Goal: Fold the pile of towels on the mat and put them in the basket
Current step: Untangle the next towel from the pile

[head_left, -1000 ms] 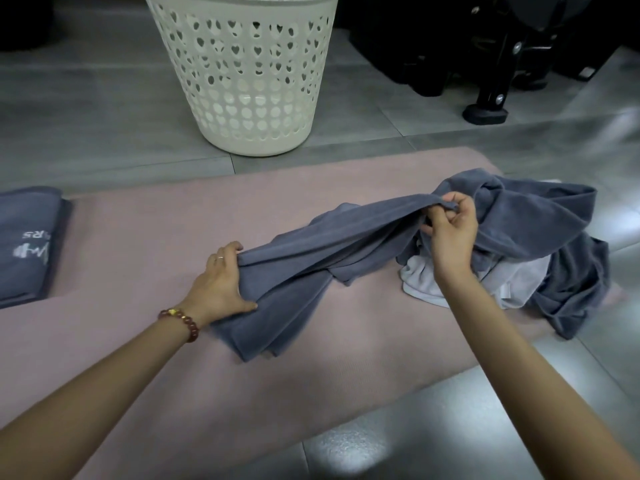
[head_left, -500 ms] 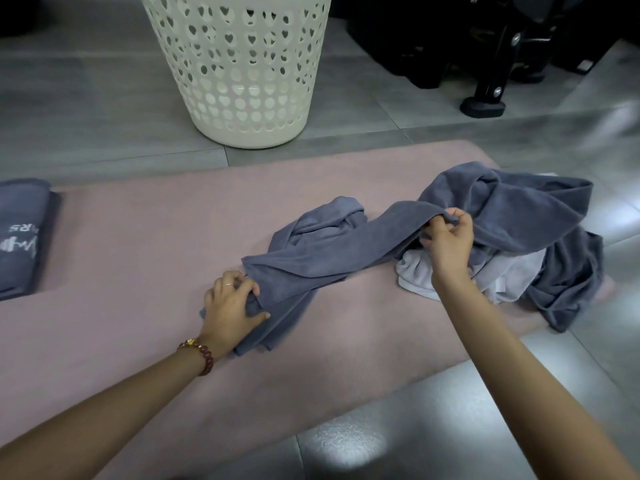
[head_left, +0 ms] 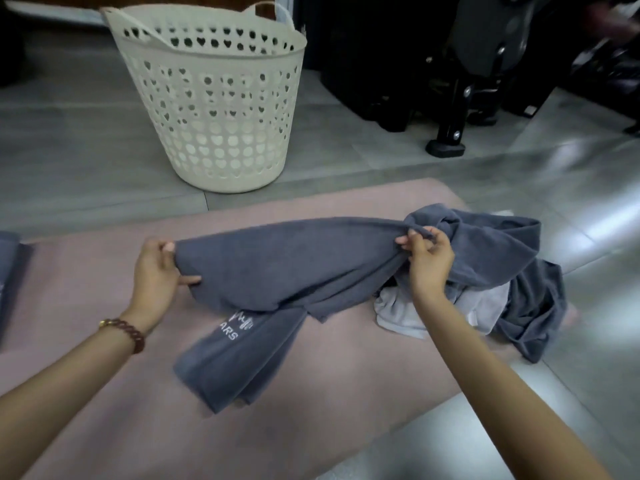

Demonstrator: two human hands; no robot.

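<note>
Left hand (head_left: 156,271) pinches one end of the grey towel (head_left: 284,268). Right hand (head_left: 427,261) pinches the other end, fingers curled round the bunched edge. The towel is held above the pink mat (head_left: 86,289), long axis left to right, its lower part draped onto the mat with the logo up. Its right end meets the towel pile (head_left: 519,265). Half a second ago the left hand was low, gripping a twisted bunch; now it is raised and the cloth is spread. The basket (head_left: 214,109) stands beyond the mat.

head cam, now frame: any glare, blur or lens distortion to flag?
Head view: glare patches on the tiled floor at right; motion blur smears the basket and the top-right corner; wide-angle bending toward the edges; grey towel, left hand and right hand are reasonably sharp.
</note>
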